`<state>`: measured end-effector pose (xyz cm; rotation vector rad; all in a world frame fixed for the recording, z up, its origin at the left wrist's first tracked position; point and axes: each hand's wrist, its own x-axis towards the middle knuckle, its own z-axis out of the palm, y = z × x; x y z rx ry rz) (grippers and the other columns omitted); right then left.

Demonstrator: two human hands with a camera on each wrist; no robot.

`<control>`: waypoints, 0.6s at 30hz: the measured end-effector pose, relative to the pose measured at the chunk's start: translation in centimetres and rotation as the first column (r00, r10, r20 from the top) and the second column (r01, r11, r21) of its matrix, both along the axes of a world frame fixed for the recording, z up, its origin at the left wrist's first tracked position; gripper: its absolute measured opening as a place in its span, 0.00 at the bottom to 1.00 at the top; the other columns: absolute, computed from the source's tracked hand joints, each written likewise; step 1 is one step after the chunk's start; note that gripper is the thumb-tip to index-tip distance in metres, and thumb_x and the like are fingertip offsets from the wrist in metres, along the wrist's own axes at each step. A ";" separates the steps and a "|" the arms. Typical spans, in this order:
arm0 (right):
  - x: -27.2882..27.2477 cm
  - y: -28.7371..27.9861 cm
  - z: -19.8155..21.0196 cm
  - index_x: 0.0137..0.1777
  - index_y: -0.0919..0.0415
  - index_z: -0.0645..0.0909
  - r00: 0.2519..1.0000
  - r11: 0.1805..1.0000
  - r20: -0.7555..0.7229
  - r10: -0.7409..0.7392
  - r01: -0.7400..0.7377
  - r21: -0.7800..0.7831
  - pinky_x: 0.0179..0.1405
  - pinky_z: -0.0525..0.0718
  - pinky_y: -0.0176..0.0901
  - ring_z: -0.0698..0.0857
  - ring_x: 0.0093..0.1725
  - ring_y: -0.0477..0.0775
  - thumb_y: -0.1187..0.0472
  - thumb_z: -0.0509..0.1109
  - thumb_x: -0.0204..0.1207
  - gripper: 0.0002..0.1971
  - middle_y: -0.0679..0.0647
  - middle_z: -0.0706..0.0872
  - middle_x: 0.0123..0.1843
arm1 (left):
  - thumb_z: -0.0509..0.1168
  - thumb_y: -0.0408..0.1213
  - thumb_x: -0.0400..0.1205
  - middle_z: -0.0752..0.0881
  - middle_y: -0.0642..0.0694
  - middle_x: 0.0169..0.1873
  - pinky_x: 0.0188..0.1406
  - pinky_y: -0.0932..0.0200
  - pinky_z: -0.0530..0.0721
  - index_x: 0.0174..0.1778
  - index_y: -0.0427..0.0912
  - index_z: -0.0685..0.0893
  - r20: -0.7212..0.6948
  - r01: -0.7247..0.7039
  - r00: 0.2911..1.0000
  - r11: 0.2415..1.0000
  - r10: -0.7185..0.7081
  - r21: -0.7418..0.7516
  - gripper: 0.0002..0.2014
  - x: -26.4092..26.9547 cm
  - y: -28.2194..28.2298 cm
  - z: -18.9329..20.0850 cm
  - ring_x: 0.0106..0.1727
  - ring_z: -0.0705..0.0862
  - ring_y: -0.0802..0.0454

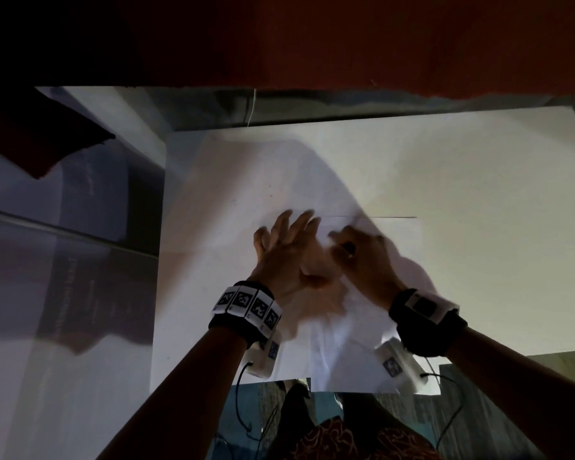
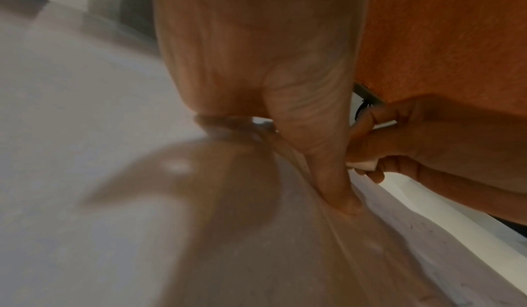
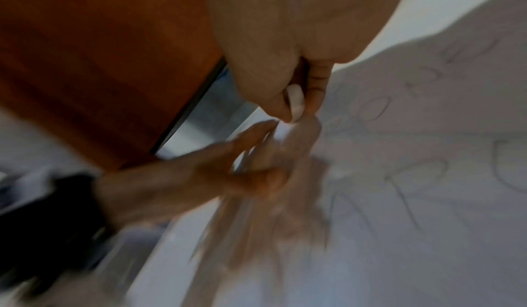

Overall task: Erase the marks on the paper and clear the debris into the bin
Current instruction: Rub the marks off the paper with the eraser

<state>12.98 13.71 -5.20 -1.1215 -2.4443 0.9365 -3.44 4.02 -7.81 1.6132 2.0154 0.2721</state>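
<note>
Two hands (image 1: 287,252) (image 1: 362,257), one eraser (image 3: 295,102), one paper (image 1: 362,353)

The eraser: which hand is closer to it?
Right. The right hand pinches the eraser in its fingertips; the left hand presses flat on the paper just beside it.

White paper (image 1: 362,167) bears grey pencil marks (image 3: 413,172) (blurred); a white eraser (image 3: 295,103), black wristbands (image 1: 427,327).

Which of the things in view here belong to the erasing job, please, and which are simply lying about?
In use:
paper with pencil marks
white eraser, pinched in the right hand
left hand, flat on the paper

Lying about:
grey book
dark red cloth
large white sheet underneath
</note>
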 end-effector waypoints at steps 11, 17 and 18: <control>-1.3 0.7 0.3 0.40 0.56 0.82 0.993 0.992 -0.002 0.122 -0.122 0.023 0.37 0.74 0.43 0.86 0.36 0.58 0.63 0.67 0.74 0.04 0.51 0.87 0.37 | 0.74 0.72 0.69 0.41 0.62 0.90 0.82 0.35 0.45 0.91 0.60 0.49 0.018 -0.003 1.000 1.000 0.003 0.016 0.59 -0.1 0.0 0.2 0.89 0.33 0.53; -1.9 0.4 0.3 0.37 0.57 0.78 0.994 0.992 -0.033 0.105 -0.103 0.069 0.35 0.67 0.45 0.82 0.31 0.57 0.71 0.72 0.71 0.09 0.51 0.82 0.31 | 0.75 0.71 0.69 0.40 0.63 0.89 0.81 0.36 0.46 0.90 0.62 0.48 0.007 -0.008 1.000 1.000 0.008 -0.002 0.59 0.0 0.2 0.1 0.88 0.33 0.53; -1.9 1.0 0.2 0.39 0.59 0.81 0.998 0.996 -0.036 0.051 -0.048 0.074 0.37 0.71 0.45 0.83 0.33 0.59 0.72 0.72 0.70 0.08 0.53 0.85 0.33 | 0.75 0.71 0.69 0.40 0.63 0.89 0.81 0.38 0.44 0.90 0.62 0.47 0.004 -0.006 1.000 1.000 0.006 -0.008 0.59 0.0 0.1 0.2 0.88 0.32 0.54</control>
